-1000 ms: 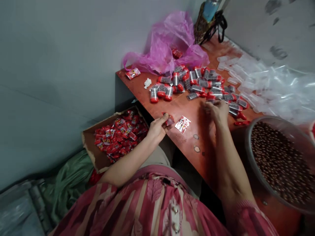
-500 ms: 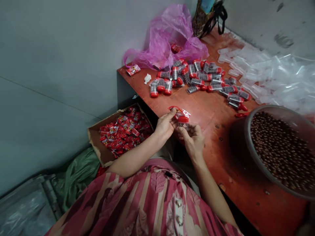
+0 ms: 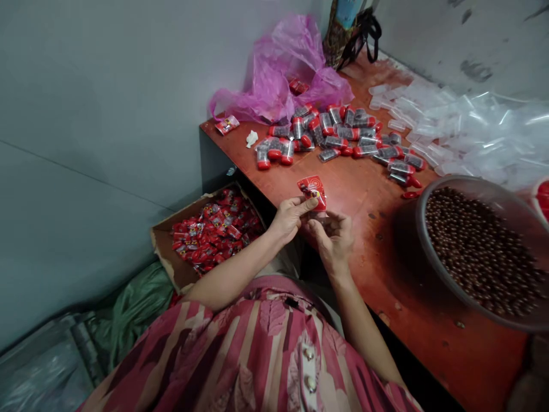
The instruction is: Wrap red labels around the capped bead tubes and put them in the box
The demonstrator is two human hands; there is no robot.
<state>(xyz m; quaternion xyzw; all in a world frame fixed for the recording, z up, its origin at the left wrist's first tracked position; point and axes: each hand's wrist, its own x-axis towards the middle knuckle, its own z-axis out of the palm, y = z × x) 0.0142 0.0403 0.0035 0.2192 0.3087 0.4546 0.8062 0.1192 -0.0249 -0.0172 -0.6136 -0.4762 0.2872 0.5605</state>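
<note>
In front of me, over the table's near edge, my left hand [image 3: 288, 220] pinches a red printed plastic wrapper [image 3: 316, 184] between thumb and fingers. A small clear container [image 3: 317, 216] shows below the wrapper's lower edge; its top is covered by the wrapper. My right hand [image 3: 334, 240] is closed around the container's lower end, thumb and fingers against it. Beyond both hands, a heap of similar small containers with red caps [image 3: 328, 133] lies on the orange-red table [image 3: 360, 200].
A cardboard box [image 3: 165, 243] of red wrapped packs stands below the table on the left. On the right sits a tub [image 3: 422, 229] of dark brown beads. Clear empty containers [image 3: 458, 126] are piled behind it. A pink plastic bag [image 3: 278, 63] lies at the back by the wall.
The wrapper has come over the container's red cap, which showed bare before. Its printed face now stands upright towards me. Both hands stay close together, and the view has shifted slightly.
</note>
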